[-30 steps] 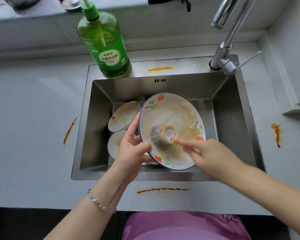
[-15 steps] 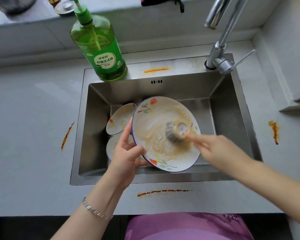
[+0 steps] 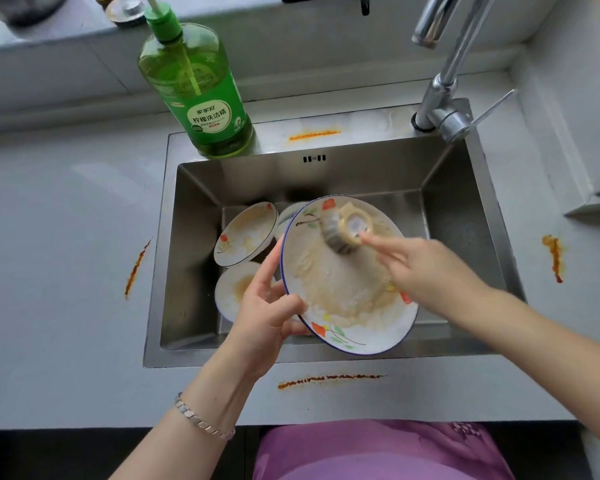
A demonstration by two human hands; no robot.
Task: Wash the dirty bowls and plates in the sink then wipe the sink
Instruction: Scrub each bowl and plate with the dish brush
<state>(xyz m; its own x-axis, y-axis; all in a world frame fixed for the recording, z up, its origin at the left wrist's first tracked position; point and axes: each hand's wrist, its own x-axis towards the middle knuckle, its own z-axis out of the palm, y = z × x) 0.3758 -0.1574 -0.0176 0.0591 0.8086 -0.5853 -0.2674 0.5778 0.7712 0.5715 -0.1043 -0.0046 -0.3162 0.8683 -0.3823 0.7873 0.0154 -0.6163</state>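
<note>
Plate (image 3: 347, 292) in my grip sits over the near half of the sink (image 3: 465, 209), tilted so its soiled face turns up and toward me; its long axis runs from far-left to near-right, with the far rim raised and the near rim low, close to the sink's near edge. Tan residue smears most of its face, and a blue line rims it, with orange and green flower prints at far and near edges. My left hand (image 3: 271, 313) is closed on the plate's left rim, thumb on the face and fingers wrapped behind. My right hand (image 3: 426, 271) reaches in from the right, fingers closed on a round scrubber (image 3: 343, 230), which presses on the far part of the plate's face. The scrubber has a grey mesh body and a pale ring-shaped top.

Left of the plate, down in the basin, I see a small dirty dish (image 3: 245, 233) leaning up, and a second dish (image 3: 234, 289) nearer, partly behind my left hand. A third rim (image 3: 290, 216) peeks out just beyond the plate; how it lies I cannot tell.

A green soap bottle (image 3: 201, 95) stands on the sink's far-left ledge, and the tap (image 3: 444, 81) rises at the far right. Orange streaks mark the tabletop (image 3: 66, 237) around the sink.
</note>
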